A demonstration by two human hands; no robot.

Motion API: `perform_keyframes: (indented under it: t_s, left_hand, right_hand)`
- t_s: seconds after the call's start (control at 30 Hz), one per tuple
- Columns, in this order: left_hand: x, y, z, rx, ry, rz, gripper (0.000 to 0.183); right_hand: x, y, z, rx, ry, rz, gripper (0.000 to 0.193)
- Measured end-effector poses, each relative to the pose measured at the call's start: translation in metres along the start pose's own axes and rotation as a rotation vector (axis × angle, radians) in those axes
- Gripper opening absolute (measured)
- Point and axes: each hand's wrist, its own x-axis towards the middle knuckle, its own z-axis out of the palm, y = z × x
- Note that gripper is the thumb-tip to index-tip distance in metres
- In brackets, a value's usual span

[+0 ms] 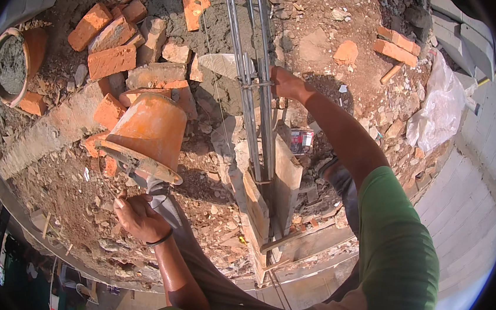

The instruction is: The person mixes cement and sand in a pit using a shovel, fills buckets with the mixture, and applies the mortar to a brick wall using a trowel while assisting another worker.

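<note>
Your right hand (286, 83) reaches forward on a nearly straight arm, fingers curled tight around the upright bundle of grey steel reinforcing bars (253, 78) where a thin tie crosses them. Left of those bars, your left hand (138, 215) sits lower with the wrist bent back, a dark band around it, fingers closed on the handle of a steel trowel (160, 201) whose blade points toward you. Just beyond that hand, touching the trowel, an orange plastic bucket (149, 134) lies tipped on its side on the rubble. Loose red bricks (110, 46) are heaped farther left of the bars, beyond the bucket.
</note>
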Motion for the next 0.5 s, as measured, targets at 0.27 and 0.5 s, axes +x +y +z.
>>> perform_keyframes:
  t_s: [0.27, 0.5]
  left_hand:
    - [0.012, 0.016, -0.004, -0.113, 0.076, -0.005, 0.03]
    - [0.031, 0.041, -0.051, -0.14, 0.053, -0.078, 0.032]
  right_hand:
    - [-0.16, -0.065, -0.042, 0.161, 0.48, 0.575, 0.033]
    - [-0.14, -0.268, 0.072, 0.596, 0.219, 0.486, 0.038]
